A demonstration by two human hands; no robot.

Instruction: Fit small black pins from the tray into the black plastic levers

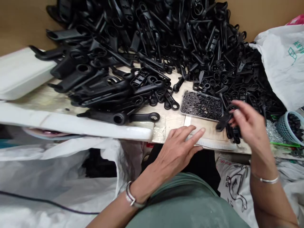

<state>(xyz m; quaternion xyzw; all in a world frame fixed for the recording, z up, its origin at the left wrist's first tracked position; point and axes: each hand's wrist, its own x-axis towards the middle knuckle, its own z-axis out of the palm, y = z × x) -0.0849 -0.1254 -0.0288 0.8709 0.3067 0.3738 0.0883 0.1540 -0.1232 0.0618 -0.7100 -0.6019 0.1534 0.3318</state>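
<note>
My right hand (pixel 249 122) pinches a small black plastic part (pixel 224 122) between thumb and fingers, over the right end of a tan work board (pixel 206 128). Several dark parts (pixel 234 134) lie just under that hand. My left hand (pixel 181 145) rests at the board's left front edge, its fingers stretched out and holding nothing. Behind the board sits a clear shallow tray (pixel 201 105) full of tiny dark pieces. Left of the tray are long black handle-like parts with ring ends (pixel 144 117).
A big heap of black plastic parts (pixel 152 34) covers the back. A blue basket (pixel 285 126) with black pieces stands right, beside small shiny bits (pixel 272 131). A white foam strip (pixel 71 122) runs along the left front edge. White sacks (pixel 282 60) lie around.
</note>
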